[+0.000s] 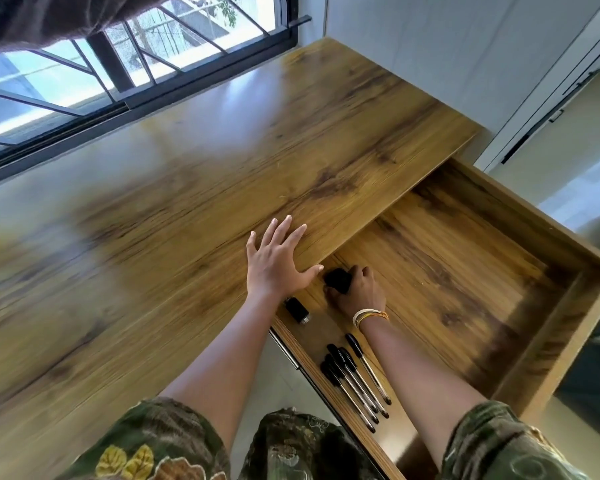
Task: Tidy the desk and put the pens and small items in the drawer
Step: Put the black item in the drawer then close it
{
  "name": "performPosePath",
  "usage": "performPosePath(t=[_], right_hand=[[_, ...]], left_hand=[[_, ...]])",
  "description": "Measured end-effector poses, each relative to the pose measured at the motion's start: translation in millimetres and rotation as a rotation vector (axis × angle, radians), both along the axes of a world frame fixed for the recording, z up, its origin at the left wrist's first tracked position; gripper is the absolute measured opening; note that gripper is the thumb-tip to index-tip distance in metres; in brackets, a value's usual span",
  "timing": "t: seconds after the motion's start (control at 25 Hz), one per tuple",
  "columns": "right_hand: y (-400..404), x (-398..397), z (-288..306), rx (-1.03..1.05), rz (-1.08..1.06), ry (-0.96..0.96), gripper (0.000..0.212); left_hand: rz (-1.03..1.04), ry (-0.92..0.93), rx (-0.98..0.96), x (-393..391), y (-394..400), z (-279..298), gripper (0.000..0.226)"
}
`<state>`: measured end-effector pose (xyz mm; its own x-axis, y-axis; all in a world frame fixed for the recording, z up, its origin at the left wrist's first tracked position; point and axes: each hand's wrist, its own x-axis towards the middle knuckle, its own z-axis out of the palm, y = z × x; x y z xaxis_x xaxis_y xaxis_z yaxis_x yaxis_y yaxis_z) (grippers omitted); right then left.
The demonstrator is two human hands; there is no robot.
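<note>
The wooden drawer (pixel 548 327) is pulled far out from under the desk (pixel 187 188). My left hand (pixel 278 261) lies flat with spread fingers on the desk's front edge. My right hand (pixel 359 292) is inside the drawer, near its back left, and grips a small black item (pixel 336 280). Several black-capped pens (pixel 357 379) lie side by side in the drawer's near left corner. A small black cylinder with a silver end (pixel 297 310) lies in the drawer beside my left wrist.
A barred window (pixel 118 64) runs along the desk's far edge. A white cabinet (pixel 551 81) stands to the right. The drawer's right part shows bare wood. The drawer's metal rail (pixel 284 348) shows under the desk.
</note>
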<state>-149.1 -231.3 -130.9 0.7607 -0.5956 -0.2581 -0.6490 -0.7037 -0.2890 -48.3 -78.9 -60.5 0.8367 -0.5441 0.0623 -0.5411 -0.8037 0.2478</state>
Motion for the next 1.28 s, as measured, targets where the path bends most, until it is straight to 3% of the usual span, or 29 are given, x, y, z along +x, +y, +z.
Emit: performPosePath(t=[0.48,0.72,0.84,0.96,1.28], right_hand=[[-6,-12,10,0.173,-0.002,0.099,0.088],[-22,-50,26,0.256,0.147,0.109,0.097],[-39,-70,39,0.267,0.230,0.152,0.091],[-63,-102,52,0.188,0.356,0.174,0.076],[-119,-188,74,0.109,0.423,0.311,0.048]], left_hand=[[-0.041,-0.010,0.029,-1,1,0,0.083],[0.034,0.080,-0.003,-22,1,1,0.071],[0.149,0.190,0.013,-50,-11,17,0.072],[0.334,0.236,-0.132,-106,-36,31,0.065],[0.421,0.373,-0.173,-244,-83,24,0.057]])
